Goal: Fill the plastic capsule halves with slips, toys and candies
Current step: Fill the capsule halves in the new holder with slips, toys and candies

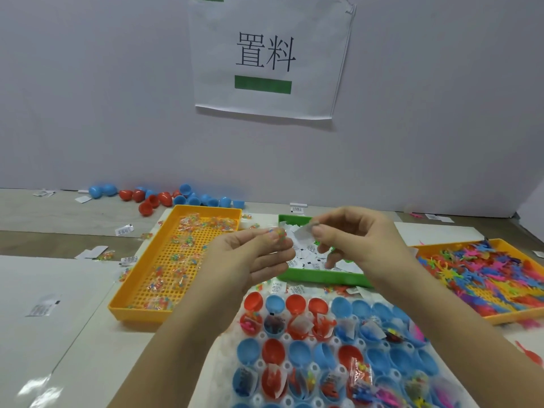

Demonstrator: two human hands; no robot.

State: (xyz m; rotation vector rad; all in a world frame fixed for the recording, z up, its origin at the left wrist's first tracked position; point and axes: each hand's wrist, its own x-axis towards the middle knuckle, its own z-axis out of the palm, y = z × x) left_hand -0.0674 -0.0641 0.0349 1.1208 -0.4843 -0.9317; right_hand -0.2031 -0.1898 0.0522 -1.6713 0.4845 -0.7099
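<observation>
Red and blue capsule halves (323, 348) stand in a white holder at the bottom centre; several hold slips, toys or candy packets, others are bare. My left hand (250, 257) is raised above them and holds a small clear candy packet (278, 233) at its fingertips. My right hand (353, 240) pinches a white paper slip (303, 232) over the green tray (321, 278) of slips. The two hands are close together, a little apart.
A yellow perforated tray (164, 313) of candy packets lies left. An orange tray (512, 318) heaped with colourful plastic toys sits right. Loose red and blue capsule halves (164, 197) line the back wall. Stray slips and packets dot the table.
</observation>
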